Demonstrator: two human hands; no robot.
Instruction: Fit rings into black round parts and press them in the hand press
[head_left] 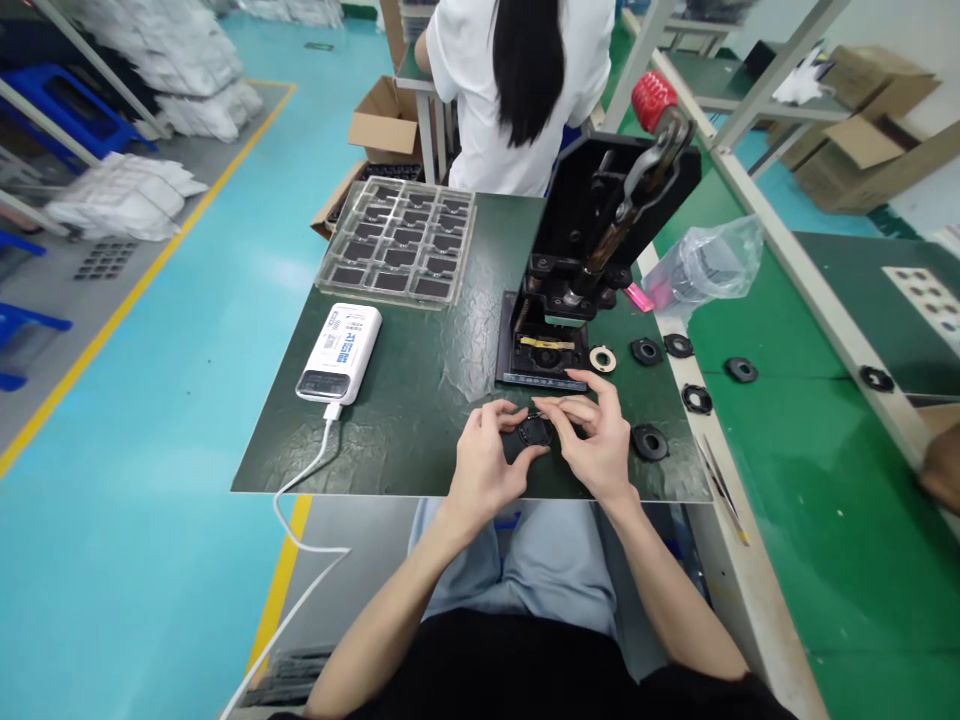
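Observation:
Between the thumb and fingers of my left hand (491, 455) is a small round black part (535, 430), held just above the dark green tabletop. My right hand (592, 430) pinches at the upper right edge of that part; whether its fingertips hold something small of their own cannot be made out. Right behind my hands stands a black hand press (551, 370) with a red-gripped lever. A strip of yellow material (546, 343) lies across the press bed. A cream-coloured ring (602, 359) and a black ring-shaped part (649, 442) lie to the right.
A white power bank (341, 352) with a cable is on the left, behind it a clear compartment tray (397, 240). Tweezers (724, 490) and several black rings lie along the right rail. A plastic bag (705, 265) stands beyond. A person in white (472, 100) sits ahead.

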